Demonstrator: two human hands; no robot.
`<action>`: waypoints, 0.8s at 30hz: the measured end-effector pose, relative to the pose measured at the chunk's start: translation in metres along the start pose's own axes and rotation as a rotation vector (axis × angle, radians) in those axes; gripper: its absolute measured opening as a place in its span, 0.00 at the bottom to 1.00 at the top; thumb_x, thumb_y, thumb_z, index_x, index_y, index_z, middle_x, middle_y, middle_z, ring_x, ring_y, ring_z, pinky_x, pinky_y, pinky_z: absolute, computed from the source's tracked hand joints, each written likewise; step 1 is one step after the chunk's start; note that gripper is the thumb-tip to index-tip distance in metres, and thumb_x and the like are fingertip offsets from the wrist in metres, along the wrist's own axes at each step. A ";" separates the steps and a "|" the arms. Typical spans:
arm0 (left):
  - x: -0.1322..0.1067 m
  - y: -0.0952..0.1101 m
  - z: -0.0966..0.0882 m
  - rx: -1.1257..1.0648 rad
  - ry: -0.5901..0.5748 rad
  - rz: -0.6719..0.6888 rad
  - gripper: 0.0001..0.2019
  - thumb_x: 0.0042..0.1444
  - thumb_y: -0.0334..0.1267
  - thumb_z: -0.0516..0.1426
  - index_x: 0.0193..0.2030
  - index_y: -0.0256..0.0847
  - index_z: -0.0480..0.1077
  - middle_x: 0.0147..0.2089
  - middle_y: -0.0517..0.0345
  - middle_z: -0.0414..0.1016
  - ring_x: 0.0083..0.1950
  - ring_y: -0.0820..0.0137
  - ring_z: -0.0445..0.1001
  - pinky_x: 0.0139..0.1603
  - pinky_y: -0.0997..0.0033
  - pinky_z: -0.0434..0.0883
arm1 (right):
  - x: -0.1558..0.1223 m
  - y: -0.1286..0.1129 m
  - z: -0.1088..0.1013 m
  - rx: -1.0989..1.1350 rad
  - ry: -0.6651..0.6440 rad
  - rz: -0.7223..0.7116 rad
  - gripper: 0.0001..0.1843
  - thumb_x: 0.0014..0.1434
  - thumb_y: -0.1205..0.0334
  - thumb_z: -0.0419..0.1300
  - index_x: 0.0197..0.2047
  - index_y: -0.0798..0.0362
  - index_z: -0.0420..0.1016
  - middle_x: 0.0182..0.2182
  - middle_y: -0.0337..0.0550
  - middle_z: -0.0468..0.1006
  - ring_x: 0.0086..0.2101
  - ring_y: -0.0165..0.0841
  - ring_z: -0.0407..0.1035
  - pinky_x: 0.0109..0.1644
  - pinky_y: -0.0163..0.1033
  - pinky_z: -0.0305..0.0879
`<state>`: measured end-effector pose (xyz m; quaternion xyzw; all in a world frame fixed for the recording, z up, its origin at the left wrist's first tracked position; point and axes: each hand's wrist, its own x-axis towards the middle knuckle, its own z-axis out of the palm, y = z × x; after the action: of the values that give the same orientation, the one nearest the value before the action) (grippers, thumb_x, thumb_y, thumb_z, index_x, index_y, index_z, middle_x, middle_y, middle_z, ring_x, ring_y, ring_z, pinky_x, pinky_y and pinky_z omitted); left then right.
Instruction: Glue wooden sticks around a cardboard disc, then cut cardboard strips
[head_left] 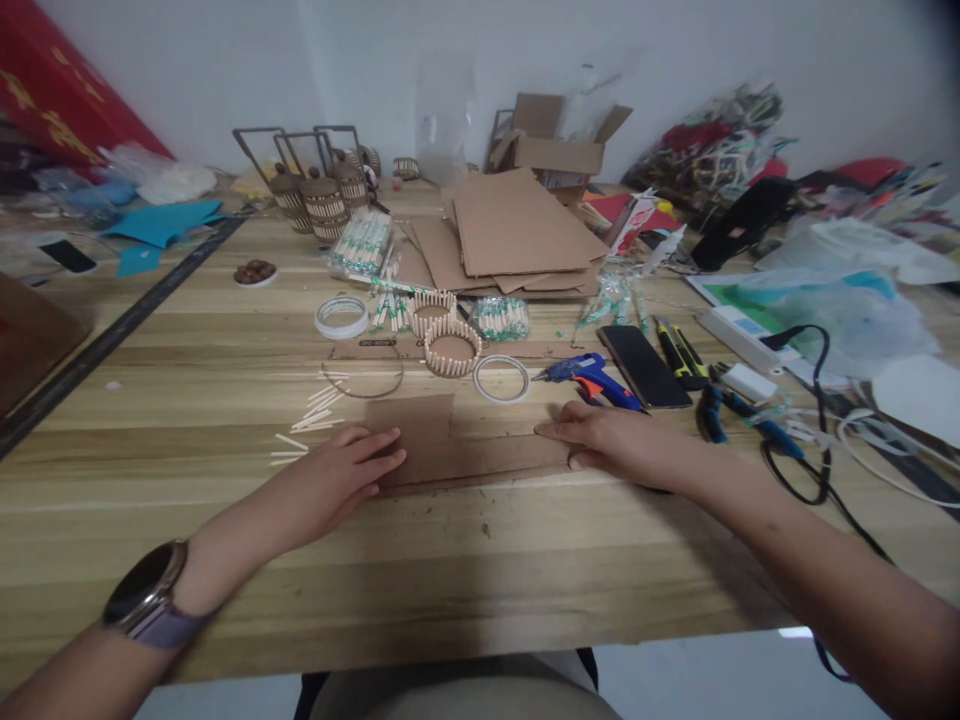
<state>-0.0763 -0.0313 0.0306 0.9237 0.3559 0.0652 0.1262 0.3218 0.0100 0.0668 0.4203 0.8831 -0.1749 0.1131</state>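
A flat piece of brown cardboard lies on the table before me, a long narrow part of it stretching to the right. My left hand rests flat on its left end, fingers spread. At the right end, the index finger and thumb of my right hand close around the cardboard; the other fingers are hidden. Thin wooden sticks lie scattered beyond my left hand. Behind the cardboard are a ring edged with upright sticks, a roll of tape and a blue glue gun.
Cardboard sheets are stacked behind, near bundled sticks and small stick-covered lanterns. To the right lie a phone, yellow-black cutters, blue-handled pliers and loose cables. Another tape roll lies left.
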 end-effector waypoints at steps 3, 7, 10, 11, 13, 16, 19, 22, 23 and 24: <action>0.000 -0.001 0.002 0.016 -0.001 0.007 0.20 0.68 0.32 0.50 0.64 0.44 0.69 0.68 0.50 0.69 0.61 0.59 0.67 0.61 0.57 0.69 | -0.001 0.003 0.003 0.012 0.032 -0.013 0.29 0.60 0.70 0.59 0.64 0.47 0.72 0.50 0.53 0.75 0.47 0.47 0.74 0.48 0.45 0.69; 0.000 -0.002 0.004 0.045 0.009 0.016 0.21 0.67 0.31 0.50 0.64 0.46 0.68 0.67 0.51 0.69 0.61 0.60 0.68 0.60 0.59 0.69 | -0.002 0.008 0.007 0.033 0.076 -0.044 0.29 0.60 0.70 0.59 0.64 0.43 0.72 0.49 0.49 0.76 0.45 0.43 0.74 0.47 0.43 0.68; 0.000 -0.003 0.006 0.099 0.000 0.027 0.21 0.67 0.30 0.50 0.64 0.43 0.69 0.67 0.50 0.69 0.60 0.60 0.68 0.59 0.60 0.70 | -0.001 0.009 0.009 0.034 0.081 -0.053 0.29 0.60 0.69 0.59 0.64 0.44 0.71 0.50 0.49 0.76 0.45 0.42 0.74 0.47 0.43 0.68; 0.000 -0.003 0.006 0.119 -0.001 0.030 0.21 0.67 0.29 0.49 0.64 0.42 0.69 0.67 0.49 0.69 0.59 0.60 0.68 0.59 0.59 0.70 | -0.001 0.009 0.009 0.032 0.078 -0.052 0.29 0.60 0.69 0.59 0.64 0.44 0.71 0.50 0.49 0.76 0.45 0.42 0.74 0.47 0.43 0.68; 0.000 -0.003 0.008 0.146 0.005 0.039 0.20 0.66 0.29 0.50 0.63 0.40 0.69 0.67 0.48 0.70 0.59 0.59 0.69 0.59 0.59 0.71 | 0.000 0.010 0.008 0.022 0.066 -0.045 0.29 0.60 0.69 0.60 0.64 0.43 0.71 0.51 0.50 0.75 0.46 0.43 0.74 0.47 0.43 0.69; -0.001 -0.004 0.009 0.154 0.008 0.040 0.20 0.66 0.30 0.51 0.64 0.41 0.69 0.67 0.49 0.70 0.59 0.60 0.69 0.59 0.59 0.71 | 0.000 0.011 0.007 0.005 0.055 -0.045 0.29 0.60 0.68 0.61 0.64 0.43 0.72 0.51 0.50 0.75 0.45 0.43 0.75 0.47 0.42 0.69; -0.002 -0.004 0.010 0.150 0.010 0.043 0.20 0.67 0.31 0.51 0.64 0.42 0.69 0.67 0.50 0.69 0.61 0.59 0.68 0.61 0.59 0.70 | 0.001 0.010 0.006 0.003 0.088 -0.064 0.29 0.60 0.68 0.63 0.63 0.40 0.73 0.50 0.47 0.77 0.45 0.42 0.75 0.48 0.42 0.68; -0.003 -0.005 0.010 0.138 0.012 0.042 0.20 0.67 0.32 0.51 0.64 0.42 0.69 0.68 0.50 0.69 0.62 0.58 0.68 0.61 0.58 0.70 | 0.001 0.007 0.004 0.007 0.068 -0.042 0.29 0.60 0.68 0.62 0.63 0.42 0.73 0.50 0.49 0.77 0.45 0.43 0.75 0.48 0.43 0.69; -0.003 -0.005 0.010 0.132 0.008 0.038 0.21 0.67 0.32 0.51 0.64 0.42 0.69 0.68 0.50 0.69 0.62 0.58 0.68 0.61 0.58 0.70 | 0.000 0.006 0.003 0.006 0.046 -0.028 0.29 0.60 0.69 0.62 0.64 0.44 0.72 0.51 0.50 0.76 0.45 0.43 0.76 0.48 0.43 0.69; -0.003 -0.005 0.009 0.126 0.002 0.033 0.21 0.67 0.32 0.51 0.65 0.42 0.69 0.68 0.50 0.69 0.62 0.58 0.68 0.61 0.58 0.70 | 0.000 0.005 0.002 0.004 0.028 -0.015 0.29 0.60 0.69 0.61 0.64 0.45 0.72 0.52 0.52 0.76 0.46 0.44 0.75 0.48 0.44 0.69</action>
<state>-0.0792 -0.0317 0.0202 0.9354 0.3443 0.0456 0.0664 0.3254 0.0120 0.0637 0.4163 0.8874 -0.1717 0.0985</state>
